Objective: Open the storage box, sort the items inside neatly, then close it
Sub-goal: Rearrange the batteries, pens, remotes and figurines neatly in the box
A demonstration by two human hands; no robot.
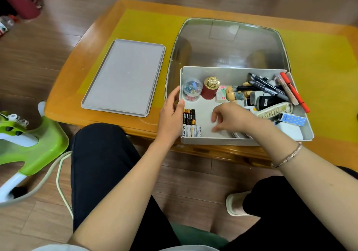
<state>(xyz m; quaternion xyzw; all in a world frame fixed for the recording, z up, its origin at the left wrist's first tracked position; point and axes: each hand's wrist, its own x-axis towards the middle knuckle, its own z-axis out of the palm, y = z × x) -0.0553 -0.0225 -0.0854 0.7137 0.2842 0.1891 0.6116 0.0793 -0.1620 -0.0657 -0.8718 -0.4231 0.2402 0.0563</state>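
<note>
**Box open, sorting under way**

On table, 3 o'clock side: storage box [232, 72], lid [124, 76] laid off at 9. Left hand [171, 108] rests open against box wall. Right hand [230, 118] reaches inside, fingers curled; grip cannot be told. Batteries [190, 123] judged small, smooth, rollable; best pinched mid-body.

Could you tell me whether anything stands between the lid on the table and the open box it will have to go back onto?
Nothing visible lies on the table between the lid and the storage box. Over the box, though, the left hand rests on its left wall, the right hand reaches inside, and an orange marker pokes over the right rim.
</note>
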